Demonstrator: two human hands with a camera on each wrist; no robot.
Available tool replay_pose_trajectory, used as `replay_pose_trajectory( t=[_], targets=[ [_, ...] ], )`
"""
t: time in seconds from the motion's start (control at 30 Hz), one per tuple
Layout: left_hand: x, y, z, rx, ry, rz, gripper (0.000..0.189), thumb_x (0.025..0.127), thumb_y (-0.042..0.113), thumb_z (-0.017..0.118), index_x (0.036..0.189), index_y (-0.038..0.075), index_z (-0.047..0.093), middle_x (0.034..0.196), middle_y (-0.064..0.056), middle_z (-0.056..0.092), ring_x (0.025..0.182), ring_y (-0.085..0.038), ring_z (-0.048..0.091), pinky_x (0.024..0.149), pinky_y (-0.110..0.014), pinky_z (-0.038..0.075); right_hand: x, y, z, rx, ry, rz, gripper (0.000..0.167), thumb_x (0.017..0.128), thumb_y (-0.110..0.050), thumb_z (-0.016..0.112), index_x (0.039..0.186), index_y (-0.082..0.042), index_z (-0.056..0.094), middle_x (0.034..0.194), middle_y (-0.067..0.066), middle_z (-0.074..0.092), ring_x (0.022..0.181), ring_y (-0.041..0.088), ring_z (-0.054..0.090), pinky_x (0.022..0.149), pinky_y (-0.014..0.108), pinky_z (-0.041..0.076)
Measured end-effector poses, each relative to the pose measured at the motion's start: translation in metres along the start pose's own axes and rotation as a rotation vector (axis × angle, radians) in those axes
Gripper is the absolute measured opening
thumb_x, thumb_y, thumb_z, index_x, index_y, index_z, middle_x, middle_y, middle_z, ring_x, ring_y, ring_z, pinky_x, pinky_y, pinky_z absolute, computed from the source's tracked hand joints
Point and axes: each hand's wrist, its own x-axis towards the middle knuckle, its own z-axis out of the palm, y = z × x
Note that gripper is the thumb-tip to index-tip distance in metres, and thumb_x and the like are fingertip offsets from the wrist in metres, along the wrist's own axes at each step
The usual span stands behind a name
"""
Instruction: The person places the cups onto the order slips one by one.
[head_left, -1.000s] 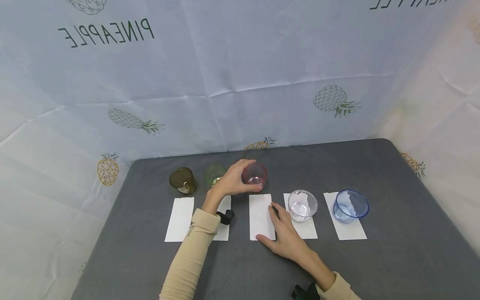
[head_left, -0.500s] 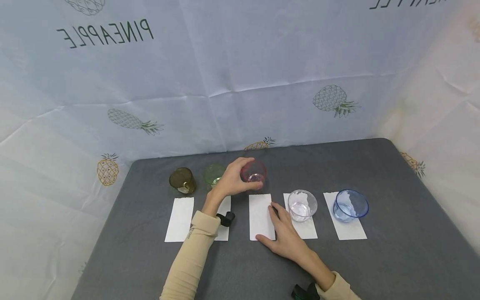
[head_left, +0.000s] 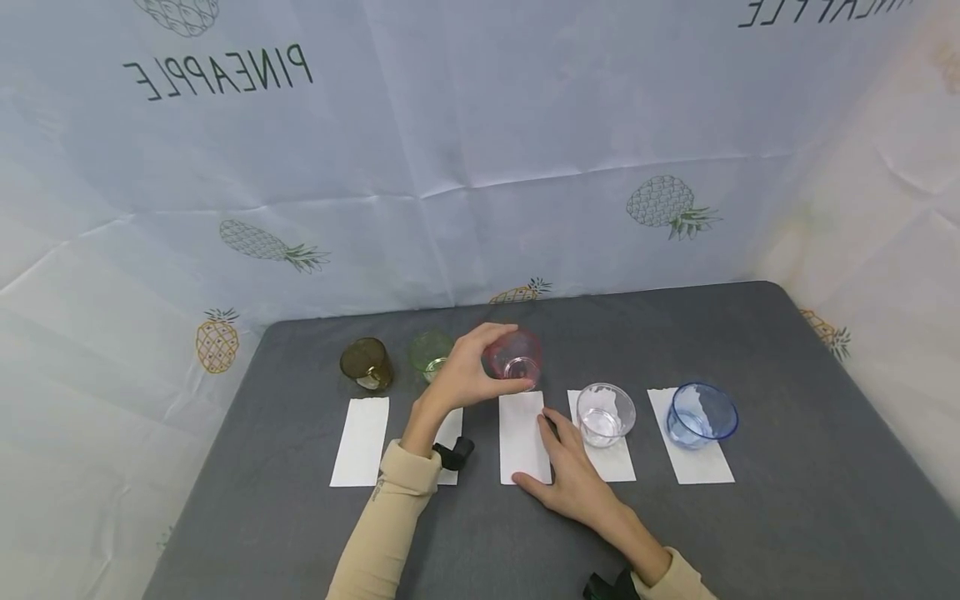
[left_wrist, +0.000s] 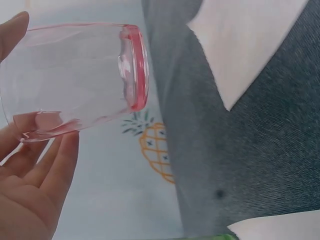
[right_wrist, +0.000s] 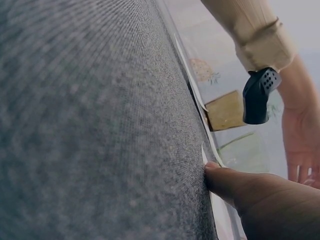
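Note:
In the head view my left hand (head_left: pixel 468 371) grips a clear glass cup with a pink tint (head_left: pixel 516 354), thumb on the near side and fingers on the far side. The left wrist view shows the pink cup (left_wrist: pixel 75 75) raised off the table, its thick pink base toward the table. Nearest below it lies a white paper rectangle (head_left: pixel 522 433). My right hand (head_left: pixel 573 479) rests at that paper's right and lower edges, thumb and fingers spread. In the right wrist view its thumb (right_wrist: pixel 225 182) touches the paper's edge.
Beyond the left arm stand a brown glass cup (head_left: pixel 367 364) and a partly hidden green one (head_left: pixel 429 354). A clear cup (head_left: pixel 603 417) and a blue cup (head_left: pixel 699 417) stand on white papers at right. More papers (head_left: pixel 360 442) lie at left on the grey table (head_left: pixel 795 467).
The left hand has moved slightly to the right with the pink cup. My right hand stays in the same place at the paper.

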Motion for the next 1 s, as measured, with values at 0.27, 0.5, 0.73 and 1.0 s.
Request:
replay_pose_trajectory(
  t=[0.27, 0.5, 0.73, 1.0],
  targets=[
    [-0.011, 0.016, -0.003, -0.027, -0.006, 0.031, 0.079, 0.075, 0.034, 0.091, 0.144, 0.013, 0.059, 0.142, -0.006, 0.061, 0.122, -0.025, 0.063, 0.094, -0.046, 0.058, -0.001, 0.0, 0.0, 0.006, 0.009, -0.013, 0.088, 0.08, -0.031, 0.087, 0.143, 0.017, 0.047, 0.15, 0.031, 0.043, 0.14, 0.048, 0.043, 0.11, 0.063, 0.043],
    [-0.018, 0.024, -0.006, -0.037, -0.019, 0.078, 0.077, 0.075, 0.033, 0.09, 0.143, 0.013, 0.059, 0.142, -0.006, 0.061, 0.122, -0.023, 0.063, 0.097, -0.044, 0.057, -0.001, 0.001, 0.0, 0.002, 0.026, -0.036, 0.089, 0.08, -0.03, 0.088, 0.143, 0.017, 0.047, 0.15, 0.03, 0.043, 0.139, 0.047, 0.044, 0.109, 0.062, 0.044],
    [-0.026, 0.03, -0.009, -0.045, -0.009, 0.078, 0.078, 0.074, 0.031, 0.091, 0.143, 0.014, 0.059, 0.142, -0.005, 0.061, 0.128, -0.024, 0.061, 0.1, -0.047, 0.056, -0.001, 0.0, -0.001, 0.005, 0.021, -0.026, 0.09, 0.079, -0.03, 0.088, 0.144, 0.016, 0.046, 0.15, 0.03, 0.044, 0.14, 0.047, 0.044, 0.11, 0.062, 0.044],
    [-0.035, 0.03, -0.01, -0.065, 0.011, 0.053, 0.077, 0.074, 0.031, 0.091, 0.143, 0.013, 0.06, 0.139, -0.008, 0.063, 0.122, -0.023, 0.062, 0.098, -0.047, 0.056, -0.001, -0.001, -0.001, -0.008, 0.041, -0.047, 0.087, 0.079, -0.03, 0.089, 0.142, 0.016, 0.049, 0.148, 0.03, 0.046, 0.138, 0.047, 0.045, 0.108, 0.061, 0.046]
  ],
)
